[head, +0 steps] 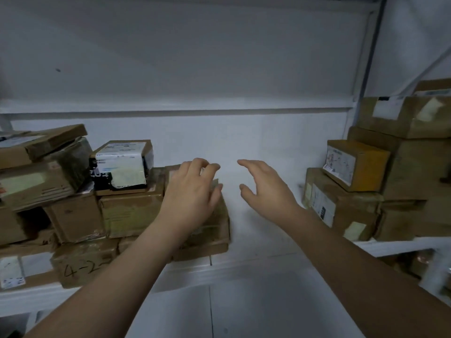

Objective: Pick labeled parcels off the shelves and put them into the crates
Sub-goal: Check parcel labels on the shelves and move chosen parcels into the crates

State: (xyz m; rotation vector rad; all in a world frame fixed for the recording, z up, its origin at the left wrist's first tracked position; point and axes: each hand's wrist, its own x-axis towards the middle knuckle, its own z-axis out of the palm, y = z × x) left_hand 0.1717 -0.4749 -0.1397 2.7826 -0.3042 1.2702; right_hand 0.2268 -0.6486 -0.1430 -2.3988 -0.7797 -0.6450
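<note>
Presently, fingers (207, 168) of the left hand (192, 193) curl over the brown parcel (217, 225); firm grip unconfirmed. Right hand (266, 189), at its 3 o'clock, is spread and empty, likely poised for the parcel's free side. The shelf (256, 240) bears the parcel.

White shelf (263, 245) w/ cardboard parcels (129, 211)
</note>
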